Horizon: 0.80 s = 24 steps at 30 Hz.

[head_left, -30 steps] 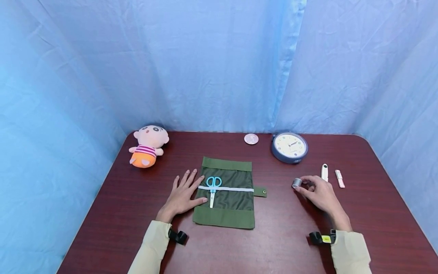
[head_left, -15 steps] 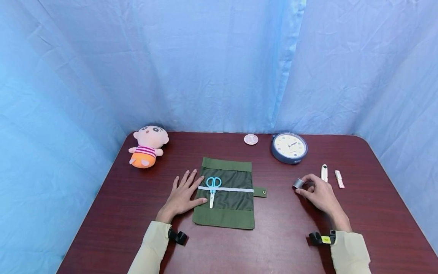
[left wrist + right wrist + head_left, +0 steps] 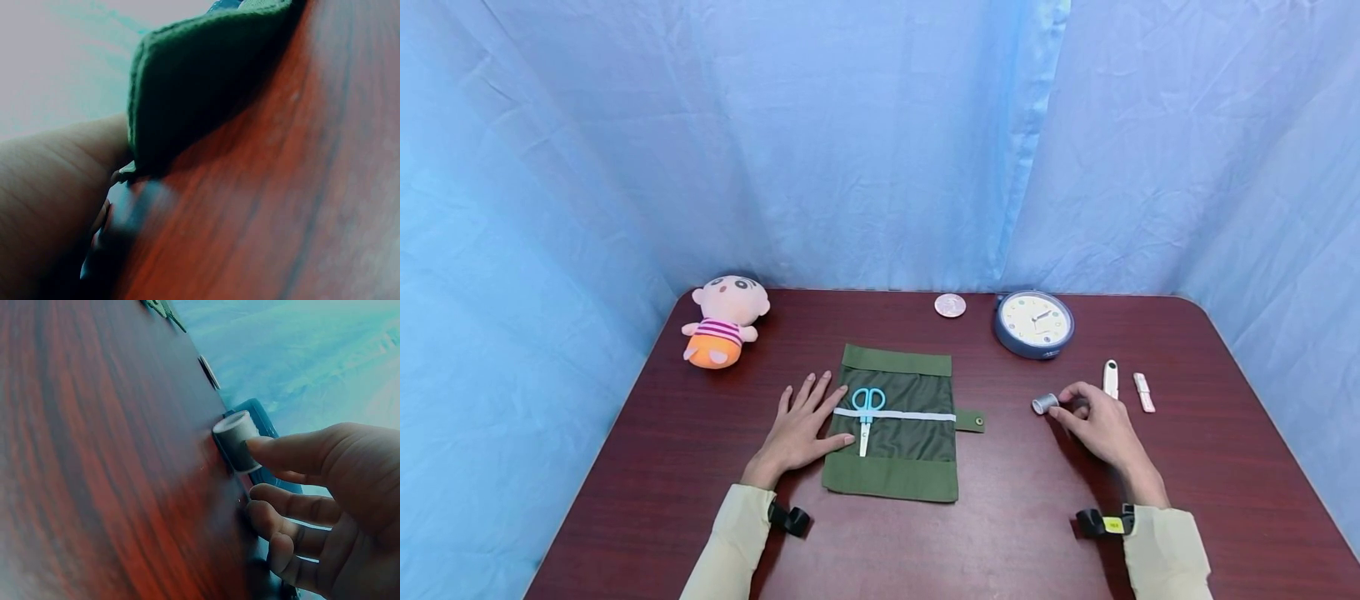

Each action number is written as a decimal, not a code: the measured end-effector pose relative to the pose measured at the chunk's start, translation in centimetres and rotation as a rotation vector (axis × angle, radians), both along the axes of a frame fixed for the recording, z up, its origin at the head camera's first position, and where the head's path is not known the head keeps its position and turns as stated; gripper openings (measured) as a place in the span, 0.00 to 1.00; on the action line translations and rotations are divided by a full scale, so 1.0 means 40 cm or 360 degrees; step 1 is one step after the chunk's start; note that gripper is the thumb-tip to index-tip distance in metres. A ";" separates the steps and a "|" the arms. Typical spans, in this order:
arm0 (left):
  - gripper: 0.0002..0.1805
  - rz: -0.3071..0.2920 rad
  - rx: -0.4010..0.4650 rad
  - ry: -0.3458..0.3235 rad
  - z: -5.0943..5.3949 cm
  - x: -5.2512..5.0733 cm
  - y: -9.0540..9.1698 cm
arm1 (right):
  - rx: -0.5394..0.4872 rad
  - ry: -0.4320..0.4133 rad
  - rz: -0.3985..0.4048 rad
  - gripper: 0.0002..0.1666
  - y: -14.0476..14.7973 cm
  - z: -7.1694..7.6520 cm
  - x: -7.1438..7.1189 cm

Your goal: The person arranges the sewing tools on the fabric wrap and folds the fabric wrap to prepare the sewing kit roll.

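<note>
My left hand lies with straight, spread fingers at the left side of an open green fabric roll pouch. Its thumb rests on the pouch. In the left wrist view the pouch's edge stands slightly raised off the table by that hand. Light-blue-handled scissors lie on the pouch under a white elastic strap. Over at the right, my right hand pinches a grey thread spool between thumb and fingertips. The right wrist view shows the spool tilted, held just off the thumb tip.
A white slim tool and a pale small packet-like strip lie beyond the right hand. Farther back are a blue round clock and a pinkish disc. A plush doll sits at the back left.
The spool has turned in my right fingers: its end now points left toward the pouch and it sticks out farther from the fingertips. My left hand stays in place.
</note>
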State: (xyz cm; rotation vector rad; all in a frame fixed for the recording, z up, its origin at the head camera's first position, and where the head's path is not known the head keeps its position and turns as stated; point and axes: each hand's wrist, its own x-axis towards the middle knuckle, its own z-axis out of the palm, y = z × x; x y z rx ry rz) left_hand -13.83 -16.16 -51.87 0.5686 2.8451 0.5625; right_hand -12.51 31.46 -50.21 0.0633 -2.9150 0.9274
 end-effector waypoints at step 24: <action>0.46 0.0006 0.0008 0.0002 0.002 0.000 0.001 | 0.0100 0.0038 -0.0114 0.19 -0.038 -0.005 0.007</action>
